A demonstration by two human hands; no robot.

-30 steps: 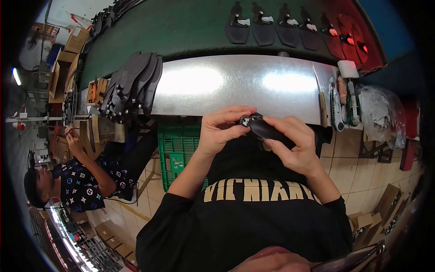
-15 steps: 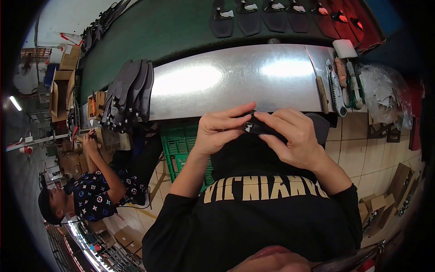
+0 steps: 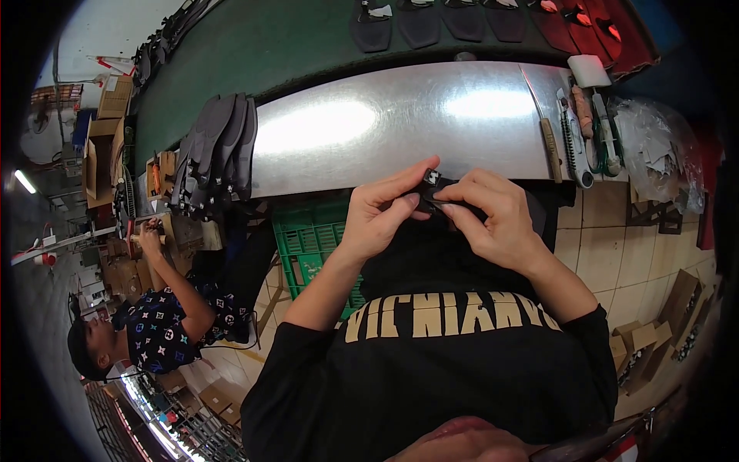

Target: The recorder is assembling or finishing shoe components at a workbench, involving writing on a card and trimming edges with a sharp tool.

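Close to the bench's near edge, my left hand (image 3: 379, 215) closes its thumb and fingers on one end of a dark swim fin. A small shiny buckle-like fitting (image 3: 433, 178) shows above the left fingertips. My right hand (image 3: 494, 217) pinches a thin black part beside that fitting, its fingertips nearly meeting my left thumb. Much of the fin is hidden by my hands or blends into my black shirt; a grey part of its blade (image 3: 536, 209) shows behind the right hand.
The metal bench top (image 3: 400, 115) lies ahead. Dark fins (image 3: 218, 146) are stacked at its left; a long-handled pointed tool (image 3: 550, 146), cutters and a plastic bag (image 3: 654, 146) sit right. More fins (image 3: 419, 29) line the far green surface. A green crate (image 3: 312, 239) stands below; a co-worker sits left.
Both hands have shifted slightly, and the buckle-like fitting has turned and risen above the left fingertips. My right fingers have drawn into a tighter pinch. The bench appears slightly higher in view.
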